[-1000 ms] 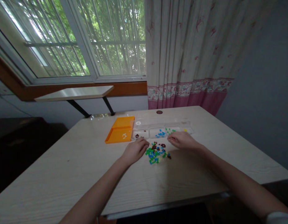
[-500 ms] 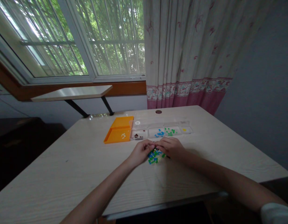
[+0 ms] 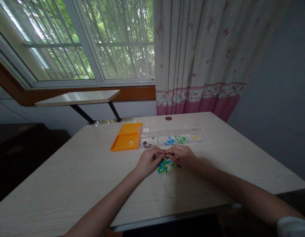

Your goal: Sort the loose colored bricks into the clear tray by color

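My left hand [image 3: 149, 161] and my right hand [image 3: 183, 157] meet fingertip to fingertip above a small pile of pieces. The fingers of both are bent and pinched together. Something dark and tiny shows around the fingertips, too small and too covered to name. Just under the hands lies the pile of small blue and green bricks [image 3: 163, 167], with a few yellow and dark ones among them. Beyond the fingers, a clear plastic tray [image 3: 157, 142] holds dark brown bricks [image 3: 145, 143], blue bricks [image 3: 169, 141], green bricks [image 3: 180, 139] and a yellow piece [image 3: 195, 138] in separate compartments.
An open orange case [image 3: 118, 144] stands left of the tray, with several white pieces [image 3: 131, 143] inside. All this rests on a pale wooden desk [image 3: 93, 177]. A raised shelf [image 3: 78, 97] sits at the back left, near a barred window. A curtain [image 3: 192, 65] hangs behind.
The fingertips shift slightly over the pile and the left fingers bend a little more. The tray, the case and the pile stay in place; the view moves very slightly.
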`<control>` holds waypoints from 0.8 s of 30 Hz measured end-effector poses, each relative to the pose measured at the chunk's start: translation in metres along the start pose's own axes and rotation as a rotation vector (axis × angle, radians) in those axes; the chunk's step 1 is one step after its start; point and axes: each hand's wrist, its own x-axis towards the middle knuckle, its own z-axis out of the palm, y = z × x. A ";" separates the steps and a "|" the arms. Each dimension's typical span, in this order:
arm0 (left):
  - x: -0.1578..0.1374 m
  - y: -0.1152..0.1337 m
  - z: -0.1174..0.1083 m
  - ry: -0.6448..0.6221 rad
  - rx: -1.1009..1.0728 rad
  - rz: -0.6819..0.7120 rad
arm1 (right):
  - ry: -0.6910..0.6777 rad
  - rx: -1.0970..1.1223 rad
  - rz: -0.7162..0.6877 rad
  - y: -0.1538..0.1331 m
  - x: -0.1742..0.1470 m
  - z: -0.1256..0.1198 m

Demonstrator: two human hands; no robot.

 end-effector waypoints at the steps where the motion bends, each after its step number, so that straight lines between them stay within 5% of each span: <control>1: -0.001 0.001 0.000 0.002 0.017 0.024 | -0.002 0.005 -0.004 0.000 0.000 0.000; 17: -0.005 0.002 -0.002 0.080 0.188 0.138 | -0.056 0.032 0.053 0.005 0.000 -0.002; 24: -0.004 -0.003 -0.026 0.394 0.086 0.138 | -0.301 0.077 0.195 0.036 -0.006 -0.012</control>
